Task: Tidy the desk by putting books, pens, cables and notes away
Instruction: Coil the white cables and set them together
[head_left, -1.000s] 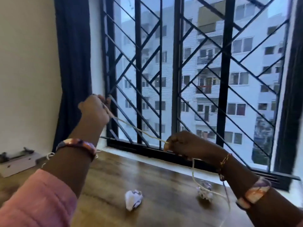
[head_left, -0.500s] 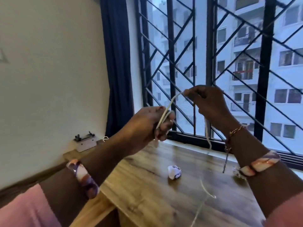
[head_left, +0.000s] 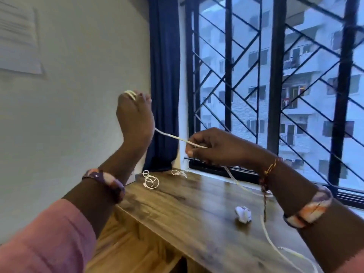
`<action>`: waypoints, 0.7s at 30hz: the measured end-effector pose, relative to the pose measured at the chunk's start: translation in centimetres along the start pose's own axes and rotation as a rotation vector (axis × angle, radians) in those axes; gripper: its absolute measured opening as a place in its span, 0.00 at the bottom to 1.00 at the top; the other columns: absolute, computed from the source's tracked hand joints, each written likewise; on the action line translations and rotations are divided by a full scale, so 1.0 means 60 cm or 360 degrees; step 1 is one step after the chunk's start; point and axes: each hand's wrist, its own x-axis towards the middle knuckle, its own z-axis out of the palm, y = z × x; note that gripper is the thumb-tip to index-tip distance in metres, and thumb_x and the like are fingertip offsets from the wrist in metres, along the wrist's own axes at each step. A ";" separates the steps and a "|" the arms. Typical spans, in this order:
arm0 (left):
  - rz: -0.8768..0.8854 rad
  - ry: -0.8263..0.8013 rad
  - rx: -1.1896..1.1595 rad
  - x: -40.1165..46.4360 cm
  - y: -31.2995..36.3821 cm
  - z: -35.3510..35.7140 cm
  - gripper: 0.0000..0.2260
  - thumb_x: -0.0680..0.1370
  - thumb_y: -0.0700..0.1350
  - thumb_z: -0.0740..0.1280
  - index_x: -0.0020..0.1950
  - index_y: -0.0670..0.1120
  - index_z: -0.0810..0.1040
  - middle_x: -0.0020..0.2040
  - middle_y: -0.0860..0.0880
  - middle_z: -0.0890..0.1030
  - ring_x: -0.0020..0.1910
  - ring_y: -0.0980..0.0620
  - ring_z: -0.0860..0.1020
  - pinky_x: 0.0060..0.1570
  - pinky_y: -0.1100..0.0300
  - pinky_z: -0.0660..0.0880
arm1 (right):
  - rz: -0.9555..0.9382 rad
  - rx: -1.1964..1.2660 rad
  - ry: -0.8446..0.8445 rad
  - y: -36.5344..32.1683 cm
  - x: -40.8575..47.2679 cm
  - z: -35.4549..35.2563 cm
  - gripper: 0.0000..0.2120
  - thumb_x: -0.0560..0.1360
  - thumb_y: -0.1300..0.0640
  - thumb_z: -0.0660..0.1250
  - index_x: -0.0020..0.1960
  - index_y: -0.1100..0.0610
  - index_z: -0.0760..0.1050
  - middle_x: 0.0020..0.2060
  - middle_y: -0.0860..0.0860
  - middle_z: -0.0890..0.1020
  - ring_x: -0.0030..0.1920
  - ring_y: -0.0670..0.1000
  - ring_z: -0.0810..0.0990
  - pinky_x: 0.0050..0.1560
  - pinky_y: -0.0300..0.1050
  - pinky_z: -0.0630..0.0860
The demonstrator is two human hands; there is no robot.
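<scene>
A: Head view first. What are the hands doing?

B: The left hand (head_left: pixel 135 115) is raised above the bench (head_left: pixel 197 219), its fingers (head_left: pixel 144 99) closed together around a few small loops of a thin, cream-white cable (head_left: pixel 173 137); the loops poke out at the fingertips. From the heel of that hand the cable runs taut, flat and ribbon-like, down to the right hand (head_left: pixel 214 146).

A: And the right?

B: Its fingers (head_left: pixel 194 149) are pinched on the cable, nearer the window grille (head_left: pixel 228 75) than the left hand is. Below that hand the cable sags, limp, onto the bench and trails off toward the near right edge of the frame.

A: What else lies on the bench?

B: A crumpled paper ball (head_left: pixel 243 214), white with faint purple marks, sits on the wood on the near side of the grille, under the right forearm. Further left, by the foot of the dark blue curtain (head_left: pixel 165 85), lies a loose coil of thin white wire (head_left: pixel 150 180), with a smaller tangle (head_left: pixel 179 173) just beside it (too fine to say whether the two join).

A: Surfaces?

B: The bench is smooth wood with dark grain streaks. Each wrist has a glossy marbled bangle, the left one (head_left: pixel 106 182) purple and pink, the right one (head_left: pixel 311 208) orange and white. The sleeve (head_left: pixel 49 237) is soft pink cloth.
</scene>
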 end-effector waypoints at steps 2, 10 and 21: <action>0.0753 -0.0343 0.0832 0.004 -0.033 -0.052 0.12 0.81 0.44 0.56 0.54 0.35 0.71 0.43 0.41 0.80 0.37 0.45 0.79 0.33 0.60 0.70 | -0.0100 -0.0270 0.0133 -0.035 0.029 0.021 0.06 0.75 0.56 0.66 0.39 0.50 0.76 0.28 0.46 0.75 0.26 0.41 0.71 0.30 0.36 0.69; -0.0621 -0.1935 -0.0338 -0.011 -0.004 -0.179 0.22 0.79 0.54 0.52 0.42 0.40 0.77 0.23 0.51 0.70 0.20 0.56 0.64 0.25 0.61 0.64 | -0.0056 -0.0572 0.0571 -0.046 0.089 0.050 0.14 0.74 0.45 0.63 0.35 0.52 0.78 0.26 0.50 0.75 0.28 0.50 0.73 0.34 0.47 0.70; -0.0642 -0.0201 -0.1127 0.078 -0.066 -0.201 0.11 0.82 0.44 0.53 0.43 0.44 0.70 0.35 0.49 0.75 0.31 0.56 0.74 0.41 0.64 0.77 | 0.0048 0.0158 0.0165 -0.106 0.118 0.190 0.09 0.77 0.60 0.63 0.44 0.66 0.76 0.22 0.49 0.70 0.22 0.44 0.67 0.24 0.33 0.65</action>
